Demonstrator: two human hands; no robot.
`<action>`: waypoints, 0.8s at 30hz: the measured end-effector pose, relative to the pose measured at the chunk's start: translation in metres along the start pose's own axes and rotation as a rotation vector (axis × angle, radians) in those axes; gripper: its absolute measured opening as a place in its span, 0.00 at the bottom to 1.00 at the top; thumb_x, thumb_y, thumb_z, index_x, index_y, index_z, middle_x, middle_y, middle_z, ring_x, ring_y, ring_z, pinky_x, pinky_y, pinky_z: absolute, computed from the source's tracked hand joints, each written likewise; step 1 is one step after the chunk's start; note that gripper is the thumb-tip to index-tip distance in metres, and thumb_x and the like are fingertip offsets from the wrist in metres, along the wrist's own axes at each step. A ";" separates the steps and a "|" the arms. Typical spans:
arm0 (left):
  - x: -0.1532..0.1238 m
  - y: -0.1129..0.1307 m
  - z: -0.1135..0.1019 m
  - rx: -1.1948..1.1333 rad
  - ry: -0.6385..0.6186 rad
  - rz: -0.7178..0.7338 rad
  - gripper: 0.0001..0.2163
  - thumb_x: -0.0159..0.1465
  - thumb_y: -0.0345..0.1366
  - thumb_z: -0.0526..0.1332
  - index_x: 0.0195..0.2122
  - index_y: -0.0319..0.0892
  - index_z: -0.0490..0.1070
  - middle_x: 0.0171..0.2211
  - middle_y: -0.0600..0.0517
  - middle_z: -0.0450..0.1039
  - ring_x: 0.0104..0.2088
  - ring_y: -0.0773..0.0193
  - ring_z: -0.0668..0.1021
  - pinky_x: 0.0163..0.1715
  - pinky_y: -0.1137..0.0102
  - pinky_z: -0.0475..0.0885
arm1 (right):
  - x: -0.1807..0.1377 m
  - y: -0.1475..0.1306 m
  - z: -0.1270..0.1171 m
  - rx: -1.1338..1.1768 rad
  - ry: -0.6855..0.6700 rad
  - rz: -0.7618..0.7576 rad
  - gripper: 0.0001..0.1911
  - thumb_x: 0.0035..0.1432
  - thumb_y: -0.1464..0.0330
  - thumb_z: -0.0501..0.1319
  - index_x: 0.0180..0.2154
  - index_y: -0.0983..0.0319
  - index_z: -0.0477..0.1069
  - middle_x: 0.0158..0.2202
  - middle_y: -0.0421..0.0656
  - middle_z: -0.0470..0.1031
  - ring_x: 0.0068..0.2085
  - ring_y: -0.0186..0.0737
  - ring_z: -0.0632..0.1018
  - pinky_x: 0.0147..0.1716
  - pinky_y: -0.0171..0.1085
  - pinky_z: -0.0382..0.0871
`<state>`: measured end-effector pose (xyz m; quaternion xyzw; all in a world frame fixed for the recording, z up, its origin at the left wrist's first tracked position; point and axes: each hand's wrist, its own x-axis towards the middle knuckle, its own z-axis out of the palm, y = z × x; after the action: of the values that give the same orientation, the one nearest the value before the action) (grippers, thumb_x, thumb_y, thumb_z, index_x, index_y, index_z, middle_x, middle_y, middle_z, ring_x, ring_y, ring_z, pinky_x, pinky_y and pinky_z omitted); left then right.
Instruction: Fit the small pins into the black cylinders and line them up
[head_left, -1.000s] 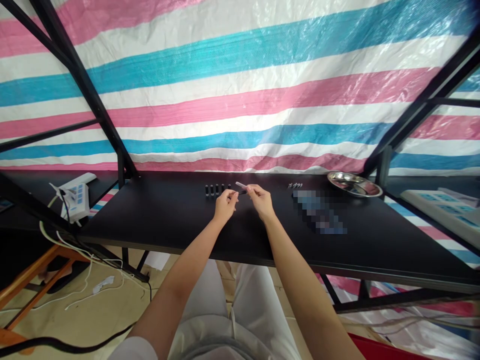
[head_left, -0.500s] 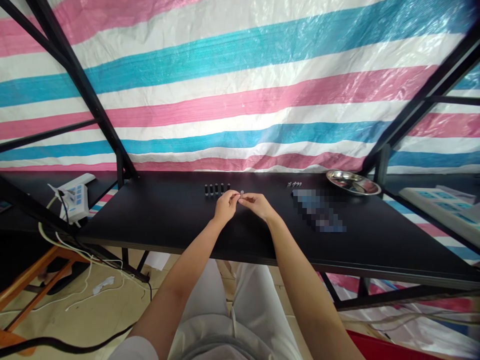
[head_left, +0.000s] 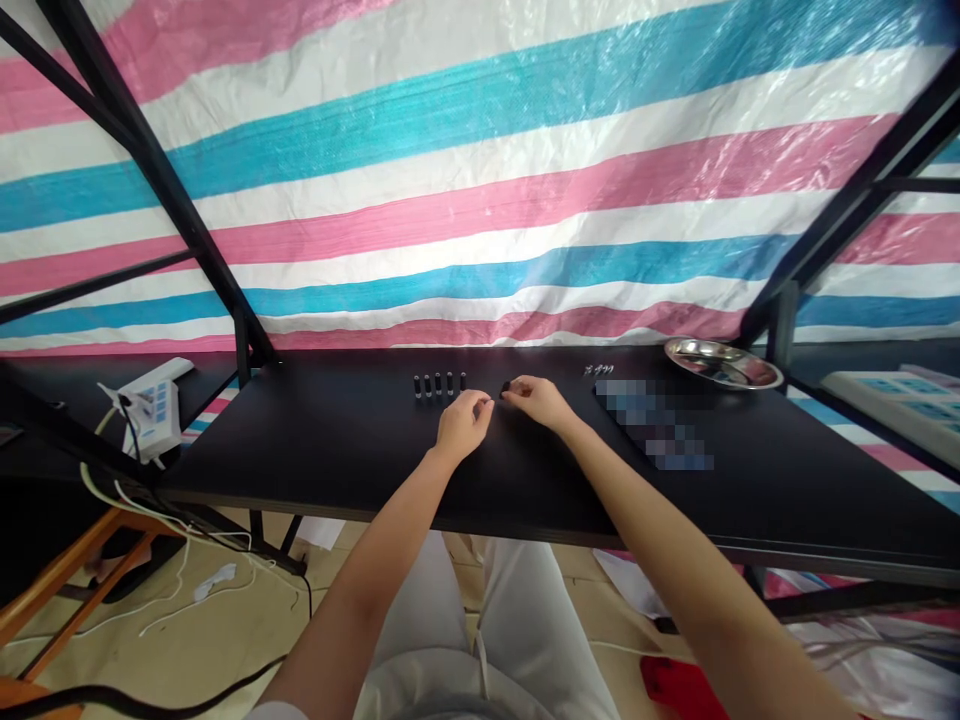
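My right hand (head_left: 541,402) pinches a small black cylinder (head_left: 505,387) between thumb and fingertips, a little above the black table or touching it; I cannot tell which. Just to the left, my left hand (head_left: 463,425) has its thumb and fingers drawn together; whatever may be between them is too small to make out. A short gap separates the two hands. Behind the left hand, several small black tubes with pale ends (head_left: 439,383) stand in a row. Farther right lie several small clear pieces (head_left: 598,370).
An oval metal tray (head_left: 724,364) is at the table's (head_left: 337,430) back right. A blurred dark flat object (head_left: 654,426) lies right of my right hand. Black frame posts (head_left: 225,280) rise at both sides. A white power strip (head_left: 154,412) sits at the left.
The hands were together over a small clear-topped piece; now they are apart. My right hand has moved right and shows a black cylinder at its fingertips. My left hand is slightly nearer me.
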<state>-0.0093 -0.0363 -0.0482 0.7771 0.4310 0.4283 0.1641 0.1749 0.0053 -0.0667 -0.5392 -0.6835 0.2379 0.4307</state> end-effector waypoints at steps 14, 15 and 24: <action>-0.003 0.007 0.000 0.160 -0.200 0.101 0.12 0.63 0.38 0.50 0.28 0.42 0.69 0.27 0.52 0.67 0.26 0.69 0.69 0.28 0.75 0.64 | 0.058 0.050 -0.024 -0.362 0.244 0.238 0.05 0.43 0.68 0.60 0.20 0.61 0.65 0.22 0.41 0.71 0.26 0.37 0.70 0.28 0.36 0.61; -0.003 0.007 0.000 0.158 -0.205 0.101 0.12 0.63 0.38 0.50 0.28 0.42 0.69 0.27 0.52 0.67 0.26 0.69 0.69 0.28 0.75 0.64 | 0.059 0.051 -0.025 -0.370 0.220 0.247 0.05 0.42 0.68 0.60 0.20 0.61 0.66 0.22 0.41 0.71 0.25 0.37 0.69 0.28 0.36 0.61; -0.003 0.008 0.000 0.125 -0.223 0.077 0.12 0.63 0.37 0.50 0.28 0.41 0.69 0.27 0.52 0.66 0.26 0.69 0.69 0.28 0.74 0.64 | 0.064 0.054 -0.036 -0.461 0.027 0.332 0.01 0.43 0.73 0.61 0.24 0.64 0.71 0.25 0.44 0.73 0.27 0.36 0.72 0.30 0.35 0.64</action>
<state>-0.0061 -0.0438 -0.0444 0.8446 0.4057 0.3174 0.1458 0.2314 0.0776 -0.0695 -0.7307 -0.6160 0.1365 0.2608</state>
